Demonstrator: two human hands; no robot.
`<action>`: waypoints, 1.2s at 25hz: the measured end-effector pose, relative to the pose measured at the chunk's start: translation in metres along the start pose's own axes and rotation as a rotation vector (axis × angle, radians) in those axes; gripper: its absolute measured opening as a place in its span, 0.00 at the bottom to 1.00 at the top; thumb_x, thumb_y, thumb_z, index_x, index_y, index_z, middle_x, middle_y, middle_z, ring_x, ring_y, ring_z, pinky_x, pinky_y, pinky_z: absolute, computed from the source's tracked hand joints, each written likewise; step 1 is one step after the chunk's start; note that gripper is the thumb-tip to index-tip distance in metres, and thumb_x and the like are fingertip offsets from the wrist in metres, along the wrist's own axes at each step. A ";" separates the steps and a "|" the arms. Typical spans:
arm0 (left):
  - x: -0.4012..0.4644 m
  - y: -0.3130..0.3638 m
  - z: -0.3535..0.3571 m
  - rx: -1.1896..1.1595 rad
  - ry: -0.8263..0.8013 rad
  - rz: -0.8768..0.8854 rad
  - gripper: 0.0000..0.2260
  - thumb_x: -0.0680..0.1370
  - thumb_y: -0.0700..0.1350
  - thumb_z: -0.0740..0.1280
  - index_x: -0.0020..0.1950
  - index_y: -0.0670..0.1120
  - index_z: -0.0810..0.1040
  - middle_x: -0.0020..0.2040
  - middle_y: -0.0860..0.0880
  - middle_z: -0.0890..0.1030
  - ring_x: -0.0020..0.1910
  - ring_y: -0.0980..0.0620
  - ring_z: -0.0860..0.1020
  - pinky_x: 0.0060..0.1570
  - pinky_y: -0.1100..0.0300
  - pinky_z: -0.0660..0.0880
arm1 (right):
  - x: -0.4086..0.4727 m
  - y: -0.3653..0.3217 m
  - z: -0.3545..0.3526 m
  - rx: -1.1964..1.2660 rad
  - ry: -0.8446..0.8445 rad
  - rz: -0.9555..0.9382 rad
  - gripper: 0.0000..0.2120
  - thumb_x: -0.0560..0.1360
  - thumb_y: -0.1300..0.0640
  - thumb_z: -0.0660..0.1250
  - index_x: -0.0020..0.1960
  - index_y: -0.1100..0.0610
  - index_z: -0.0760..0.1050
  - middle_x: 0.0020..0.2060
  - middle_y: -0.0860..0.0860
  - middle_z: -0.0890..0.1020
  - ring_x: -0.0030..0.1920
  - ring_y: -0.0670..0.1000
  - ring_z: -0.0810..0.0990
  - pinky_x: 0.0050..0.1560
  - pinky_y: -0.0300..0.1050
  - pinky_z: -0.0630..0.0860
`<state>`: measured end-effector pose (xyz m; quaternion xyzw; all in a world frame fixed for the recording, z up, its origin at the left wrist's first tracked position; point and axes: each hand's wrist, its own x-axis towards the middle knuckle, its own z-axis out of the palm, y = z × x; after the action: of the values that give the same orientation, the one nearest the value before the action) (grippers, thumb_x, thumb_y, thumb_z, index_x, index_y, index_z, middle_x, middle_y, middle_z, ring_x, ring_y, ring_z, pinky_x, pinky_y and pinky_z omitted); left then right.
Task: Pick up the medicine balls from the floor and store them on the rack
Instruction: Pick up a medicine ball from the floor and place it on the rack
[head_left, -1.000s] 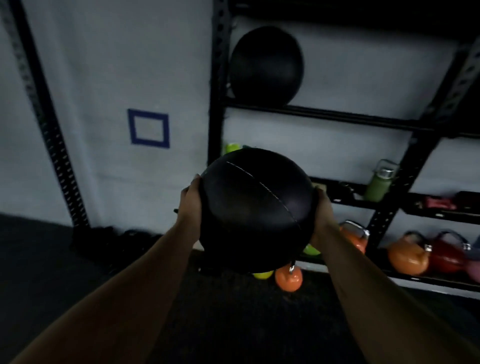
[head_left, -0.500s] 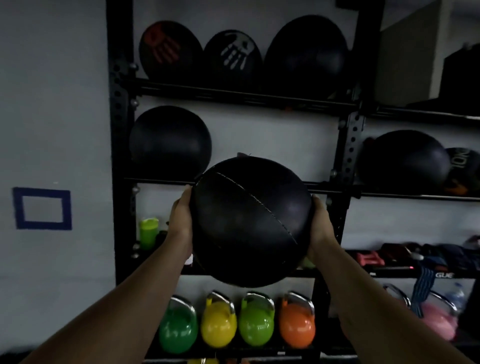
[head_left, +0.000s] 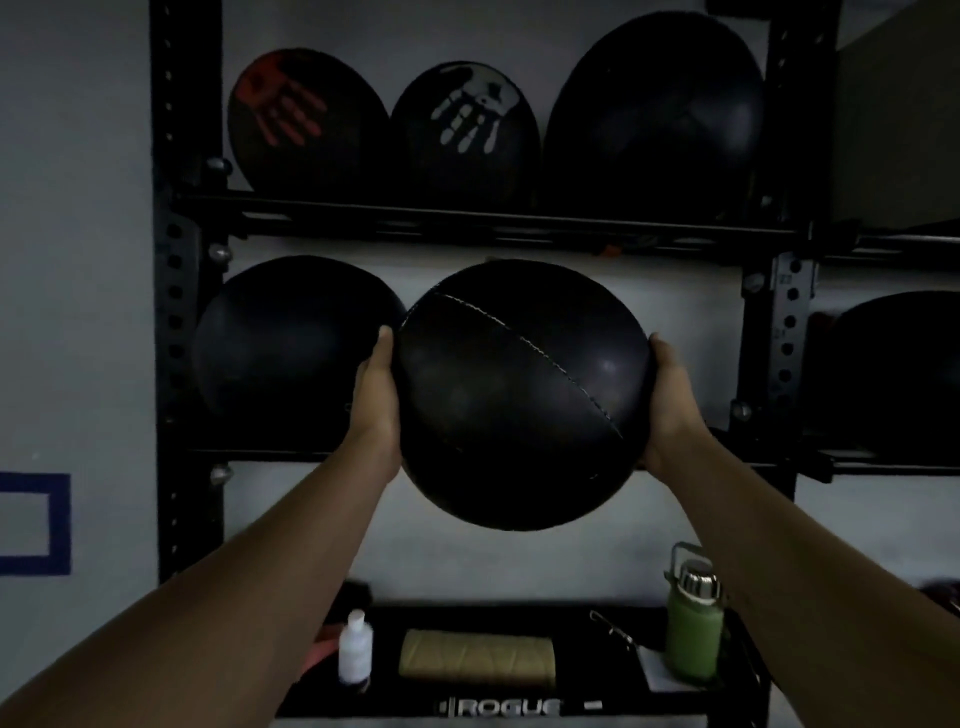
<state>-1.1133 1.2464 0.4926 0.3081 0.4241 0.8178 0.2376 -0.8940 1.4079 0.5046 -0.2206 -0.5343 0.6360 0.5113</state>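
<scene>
Dim room; pale grey wall (head_left: 78, 260) marked with a blue tape square (head_left: 34, 522) at left.

Pale wall (head_left: 78, 260) behind, with a blue tape rectangle (head_left: 36, 522) at the left edge, partly cut off. On the low black tray (head_left: 519, 696), lettered "ROGUE" on its front lip: a small white squeeze bottle (head_left: 356, 649) upright at left, a tan rolled mat (head_left: 477, 658) lying flat just beside it, a metal clip (head_left: 613, 631) further right, and a green water bottle (head_left: 695, 631) with steel cap upright at the right end. Red band (head_left: 319, 656) left of the white bottle, mostly hidden.
</scene>
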 end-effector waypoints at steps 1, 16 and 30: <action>0.022 -0.001 0.005 0.013 -0.010 -0.004 0.31 0.78 0.69 0.63 0.73 0.51 0.79 0.68 0.43 0.83 0.67 0.39 0.81 0.72 0.39 0.74 | 0.021 -0.001 0.003 -0.005 -0.008 -0.017 0.30 0.79 0.32 0.56 0.69 0.50 0.79 0.61 0.56 0.87 0.60 0.61 0.85 0.67 0.63 0.79; 0.174 -0.021 0.068 0.599 -0.032 0.580 0.25 0.72 0.67 0.72 0.67 0.61 0.80 0.68 0.58 0.77 0.71 0.57 0.75 0.73 0.52 0.72 | 0.213 0.013 0.036 -0.257 -0.089 -0.387 0.19 0.79 0.41 0.67 0.69 0.43 0.77 0.66 0.51 0.79 0.65 0.53 0.80 0.69 0.54 0.77; 0.281 -0.044 0.093 0.644 0.137 0.526 0.05 0.78 0.57 0.73 0.49 0.59 0.87 0.46 0.66 0.87 0.47 0.70 0.84 0.50 0.71 0.75 | 0.305 0.043 0.064 -0.398 -0.139 -0.501 0.28 0.68 0.28 0.63 0.64 0.38 0.80 0.67 0.45 0.80 0.70 0.51 0.76 0.74 0.57 0.72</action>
<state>-1.2376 1.5032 0.5821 0.4094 0.5797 0.6948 -0.1167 -1.0809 1.6527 0.5682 -0.1339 -0.7194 0.3870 0.5610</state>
